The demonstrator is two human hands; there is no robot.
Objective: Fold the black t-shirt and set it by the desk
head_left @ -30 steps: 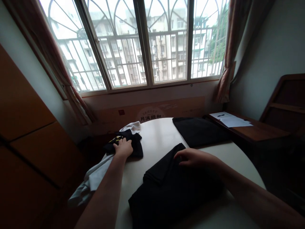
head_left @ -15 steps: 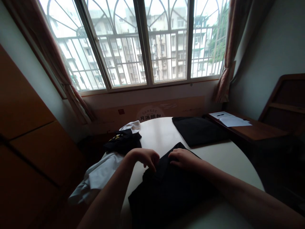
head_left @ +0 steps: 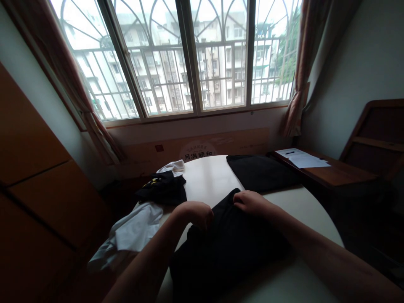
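A black garment (head_left: 221,252) lies on the round white table (head_left: 205,179) in front of me; its exact kind is hard to make out in the dim light. On its left edge, my left hand (head_left: 199,213) is closed with the fingers bent down onto the cloth. My right hand (head_left: 251,202) pinches the cloth near its far corner. Fingertips of both hands are partly hidden. Beyond my right hand rests a folded black cloth (head_left: 263,173), flat on the table.
At the table's left edge lie a crumpled black garment with yellow marks (head_left: 164,187) and white cloths (head_left: 139,227), one hanging over the side. A wooden side table (head_left: 347,172) holding papers (head_left: 306,159) stands right. A barred window (head_left: 217,59) is ahead, an orange-brown cabinet (head_left: 34,134) left.
My right hand has shifted slightly right along the garment's far edge. The left hand has curled its fingers down onto the cloth, and the fold between the hands looks smoother.
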